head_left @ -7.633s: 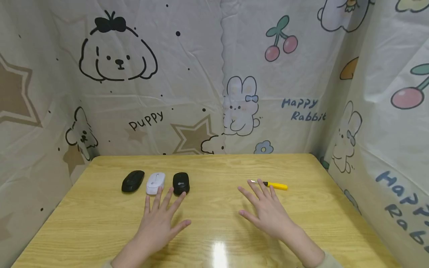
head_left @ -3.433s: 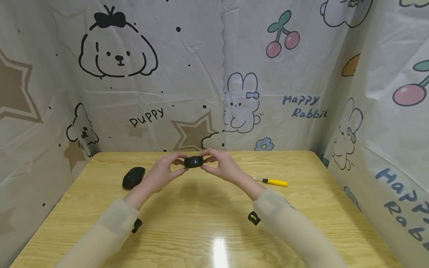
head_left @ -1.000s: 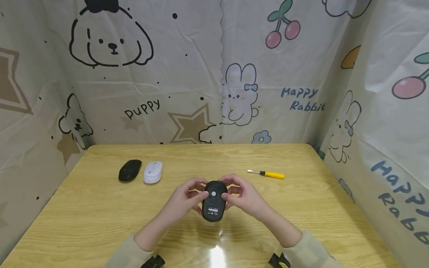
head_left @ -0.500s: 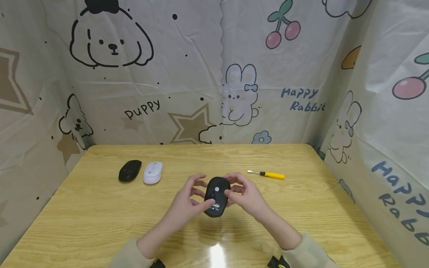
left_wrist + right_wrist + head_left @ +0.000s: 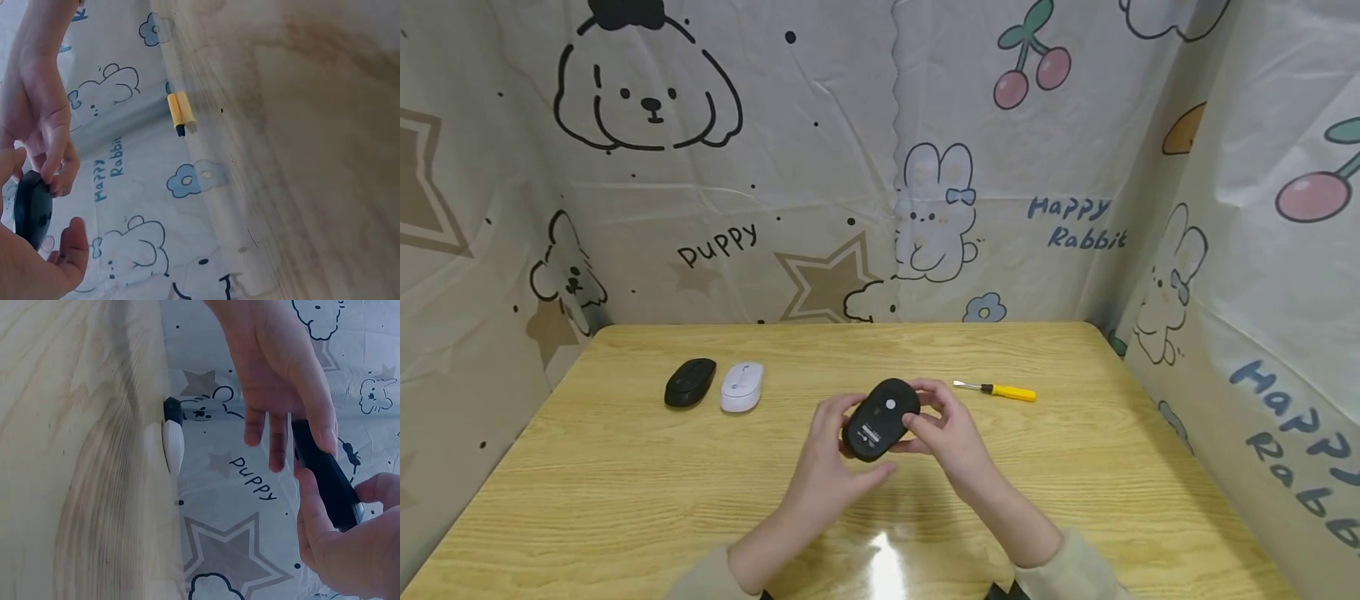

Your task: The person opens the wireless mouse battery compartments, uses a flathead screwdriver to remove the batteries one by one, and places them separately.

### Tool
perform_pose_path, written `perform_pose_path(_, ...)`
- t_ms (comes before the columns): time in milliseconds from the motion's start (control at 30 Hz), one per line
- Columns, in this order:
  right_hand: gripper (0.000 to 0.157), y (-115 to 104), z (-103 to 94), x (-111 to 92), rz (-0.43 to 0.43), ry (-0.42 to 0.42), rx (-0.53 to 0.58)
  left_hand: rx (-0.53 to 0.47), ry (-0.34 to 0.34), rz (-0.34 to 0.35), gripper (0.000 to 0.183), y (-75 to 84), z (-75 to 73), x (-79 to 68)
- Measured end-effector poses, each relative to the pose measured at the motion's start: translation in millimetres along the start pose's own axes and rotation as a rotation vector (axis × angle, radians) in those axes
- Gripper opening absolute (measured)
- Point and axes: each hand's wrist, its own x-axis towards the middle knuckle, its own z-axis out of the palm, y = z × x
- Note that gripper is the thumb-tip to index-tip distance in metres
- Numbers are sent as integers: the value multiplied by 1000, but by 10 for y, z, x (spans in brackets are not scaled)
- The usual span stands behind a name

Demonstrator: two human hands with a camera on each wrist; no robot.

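Observation:
A black computer mouse (image 5: 881,420) is held above the table, its underside with a pale round spot and small label facing the head camera. It leans, its top toward the right. My right hand (image 5: 957,446) pinches its right edge, thumb on the underside. My left hand (image 5: 827,454) has fingers curled behind the left edge, while its thumb stands off below the mouse. The left wrist view shows the mouse (image 5: 34,209) edge-on between both hands. In the right wrist view the dark mouse (image 5: 328,478) is seen from the side; some fingertips are hidden behind it.
Another black mouse (image 5: 690,382) and a white mouse (image 5: 742,387) lie at the table's back left. A screwdriver (image 5: 1011,392) with a yellow handle and metal blade lies at the back right. Patterned cloth (image 5: 820,183) hangs behind and beside the wooden table (image 5: 587,500).
Both hands began spread open, then lifted the nearer black mouse from the row and turned its underside up. Lately it has risen slightly and tilted; the left thumb has come off it.

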Motion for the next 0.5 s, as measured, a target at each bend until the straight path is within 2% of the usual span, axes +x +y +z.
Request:
perform_pose_path(233,37,23,95,-8,8,75,127,4,97,52,77,-32,27,50)
perform_pose_path(500,39,26,98,-42,46,54,117,9,116,53,69,-94,15,75)
